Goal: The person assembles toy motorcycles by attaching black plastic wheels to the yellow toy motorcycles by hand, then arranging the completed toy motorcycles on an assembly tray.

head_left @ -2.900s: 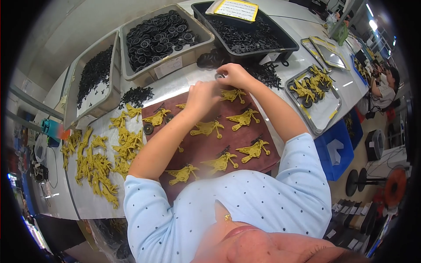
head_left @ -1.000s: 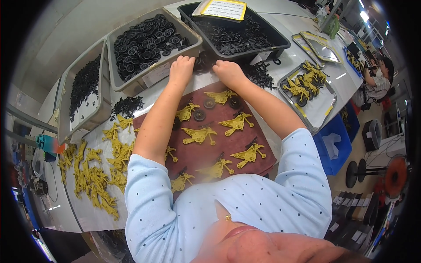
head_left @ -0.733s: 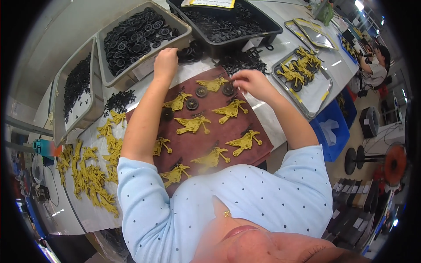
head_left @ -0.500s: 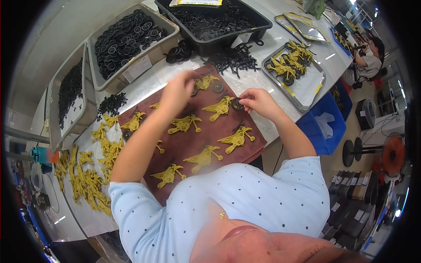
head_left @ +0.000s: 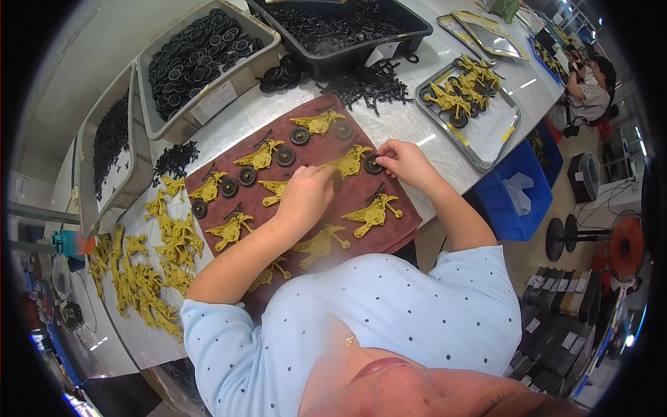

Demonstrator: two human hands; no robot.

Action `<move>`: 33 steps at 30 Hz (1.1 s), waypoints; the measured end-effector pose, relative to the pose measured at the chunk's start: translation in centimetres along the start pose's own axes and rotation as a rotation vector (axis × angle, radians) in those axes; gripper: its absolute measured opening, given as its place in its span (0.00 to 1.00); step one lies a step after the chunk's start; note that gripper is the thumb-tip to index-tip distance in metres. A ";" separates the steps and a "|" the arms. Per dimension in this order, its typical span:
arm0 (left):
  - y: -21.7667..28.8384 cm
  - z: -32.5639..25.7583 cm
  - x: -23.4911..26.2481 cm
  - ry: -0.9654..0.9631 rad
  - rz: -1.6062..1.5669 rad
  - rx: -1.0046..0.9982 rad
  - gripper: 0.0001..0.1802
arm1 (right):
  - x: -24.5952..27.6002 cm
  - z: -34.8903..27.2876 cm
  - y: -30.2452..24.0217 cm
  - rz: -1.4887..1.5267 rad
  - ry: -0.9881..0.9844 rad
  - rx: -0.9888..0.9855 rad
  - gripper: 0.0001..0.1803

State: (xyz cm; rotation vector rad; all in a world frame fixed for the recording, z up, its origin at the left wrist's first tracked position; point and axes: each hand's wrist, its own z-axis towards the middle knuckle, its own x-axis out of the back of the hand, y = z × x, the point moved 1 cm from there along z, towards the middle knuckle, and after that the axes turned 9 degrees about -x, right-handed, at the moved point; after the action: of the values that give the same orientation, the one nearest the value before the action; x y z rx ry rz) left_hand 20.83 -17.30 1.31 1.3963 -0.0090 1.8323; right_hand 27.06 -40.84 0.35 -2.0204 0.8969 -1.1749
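Note:
On a reddish-brown cloth (head_left: 208, 163) lie several yellow toy motorcycle bodies (head_left: 372, 215), with small black pieces beside some of them. My right hand (head_left: 408, 165) pinches a black spoked wheel (head_left: 373, 164) against the cloth, beside the front of one yellow body (head_left: 351, 161). At that body's other end, my left hand (head_left: 309, 194) has its fingers closed on another dark wheel (head_left: 338, 183), partly hidden under the fingertips. Farther up the cloth, pairs of black wheels (head_left: 285, 156) lie beside other bodies. My left hand and forearm cover part of the middle bodies.
Loose yellow bodies (head_left: 149, 285) are heaped at the left. Bins of black wheels (head_left: 198, 59) and small black parts (head_left: 111, 142) stand behind, near a black tub (head_left: 326, 62). A metal tray (head_left: 497, 142) holds wheeled motorcycles at the right, above a blue bin (head_left: 514, 205).
My left hand has come back toward me from the far row to the middle body, uncovering wheels beside the far bodies. My right hand stays at its wheel.

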 end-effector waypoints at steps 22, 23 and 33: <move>0.9 0.0 0.1 -0.007 0.157 -0.005 0.24 | -0.1 -0.4 0.0 -0.014 0.021 0.015 0.10; 0.7 0.1 0.0 -0.016 0.150 0.005 0.23 | -0.1 -0.3 0.0 -0.016 0.020 0.017 0.10; -2.2 3.0 1.2 0.062 0.144 0.052 0.16 | 0.5 2.7 -5.6 -0.421 0.274 0.526 0.10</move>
State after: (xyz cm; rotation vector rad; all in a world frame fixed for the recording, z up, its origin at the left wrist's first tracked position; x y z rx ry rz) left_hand 24.46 -16.54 2.46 1.4048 -0.0311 2.0072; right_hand 31.02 -37.55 3.85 -1.6704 0.2258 -1.7361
